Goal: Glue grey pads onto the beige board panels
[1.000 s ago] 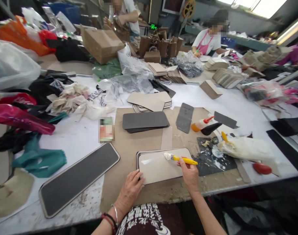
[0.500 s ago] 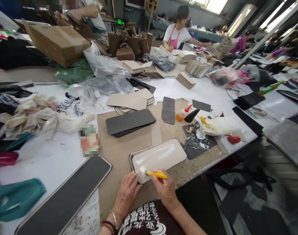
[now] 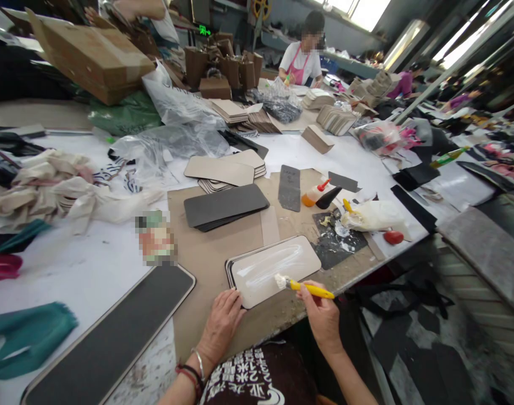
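Observation:
A yellow-handled brush [image 3: 312, 289] is pinched in my right hand [image 3: 324, 320], its bristles coated with white paste over the lower front part of a beige panel [image 3: 257, 287]. Wet, glossy streaks run along the panel's top face. This rounded panel lies on top of a small stack of similar dark-edged pieces. At the stack's near left corner, my left hand [image 3: 223, 315] grips the edge, fingers close together; the fingertips are partly hidden. Behind the stack lie dark grey panels [image 3: 227, 205]. To the right, a board [image 3: 335, 247] is smeared with white paste.
An orange glue bottle [image 3: 311, 196] and a white bag [image 3: 379, 216] stand at the right. A long grey panel [image 3: 113, 332] and cloth strips [image 3: 58, 191] lie left. More beige panels [image 3: 223, 171] are stacked behind. A co-worker in a pink apron [image 3: 299, 72] works across the table.
My right hand and the brush have moved right along the panel, from its left end to near its middle front edge. My left hand stays at the corner.

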The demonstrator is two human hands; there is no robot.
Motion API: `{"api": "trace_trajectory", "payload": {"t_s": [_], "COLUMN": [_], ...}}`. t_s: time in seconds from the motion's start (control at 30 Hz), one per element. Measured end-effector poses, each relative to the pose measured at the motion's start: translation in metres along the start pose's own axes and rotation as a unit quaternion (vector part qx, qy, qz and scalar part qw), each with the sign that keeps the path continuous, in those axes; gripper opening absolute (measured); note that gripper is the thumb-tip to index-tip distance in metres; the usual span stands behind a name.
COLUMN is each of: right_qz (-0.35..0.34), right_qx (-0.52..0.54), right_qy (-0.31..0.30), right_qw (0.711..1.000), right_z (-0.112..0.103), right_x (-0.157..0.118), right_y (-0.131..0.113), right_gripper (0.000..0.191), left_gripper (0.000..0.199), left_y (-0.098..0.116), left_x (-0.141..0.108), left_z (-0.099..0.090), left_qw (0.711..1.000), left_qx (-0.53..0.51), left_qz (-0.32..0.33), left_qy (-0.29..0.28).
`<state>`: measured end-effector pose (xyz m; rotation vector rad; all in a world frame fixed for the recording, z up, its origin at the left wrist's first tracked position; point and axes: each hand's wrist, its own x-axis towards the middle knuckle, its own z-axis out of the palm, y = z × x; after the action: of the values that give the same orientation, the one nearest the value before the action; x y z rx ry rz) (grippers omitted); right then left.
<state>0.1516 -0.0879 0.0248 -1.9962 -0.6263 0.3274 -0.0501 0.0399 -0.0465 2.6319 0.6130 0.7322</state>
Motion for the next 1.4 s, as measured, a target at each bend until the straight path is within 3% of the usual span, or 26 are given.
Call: {"api": "trace_trajectory", "payload": {"t_s": [0.1,0.17,0.3,0.4,0.47,0.57,0.77,0.93,1.07,1.27,1.4], "right_qz": [0.013,0.008,-0.033,-0.094,-0.139,-0.205,-0.258,-0.313,-0.335,-0.316,-0.246], "right_qx": [0.066,0.064,-0.052,-0.148,-0.183,-0.206,-0.165,-0.180,-0.179,-0.055,0.027], "right_qy": [-0.080,-0.098,-0.022,0.039,0.067,0.079,-0.023,0.038,-0.027,-0.173,-0.216], "right_qw": [0.994,0.993,0.998,0.984,0.971,0.953,0.952,0.932,0.925,0.931,0.944], "right_z": [0.032,0.036,-0.002,-0.039,-0.051,-0.047,-0.026,-0.032,-0.004,0.058,0.074], "right_x": [-0.024,-0.025,0.010,0.051,0.074,0.089,0.074,0.104,0.105,0.041,0.013], "right_y": [-0.008,-0.003,0.021,0.035,0.037,0.034,0.017,0.018,0.019,-0.023,-0.043], "right_gripper": [0.024,0.024,0.028,0.029,0.028,0.026,0.017,0.015,0.016,0.019,0.015], "left_gripper": [0.024,0.024,0.023,0.023,0.023,0.021,0.023,0.023,0.020,0.018,0.018], "left_y": [0.000,0.000,0.000,0.000,-0.001,-0.001,0.000,0.002,0.005,0.008,0.008], "left_x": [0.001,0.001,0.000,0.000,0.001,0.004,0.005,0.005,0.008,0.009,0.009], "left_z": [-0.001,-0.001,0.000,-0.001,-0.002,-0.005,-0.007,-0.006,-0.008,-0.008,-0.006], "left_qw": [1.000,1.000,1.000,1.000,1.000,0.999,0.998,0.998,0.998,0.999,0.999], "left_qx": [-0.012,-0.014,-0.005,0.000,0.009,0.033,0.050,0.051,0.052,0.038,0.040], "left_qz": [-0.012,-0.017,-0.010,-0.001,0.011,0.034,0.040,0.032,0.021,-0.003,0.004], "left_qy": [-0.010,-0.013,-0.011,0.000,0.008,0.016,0.020,0.021,0.018,0.020,0.021]}}
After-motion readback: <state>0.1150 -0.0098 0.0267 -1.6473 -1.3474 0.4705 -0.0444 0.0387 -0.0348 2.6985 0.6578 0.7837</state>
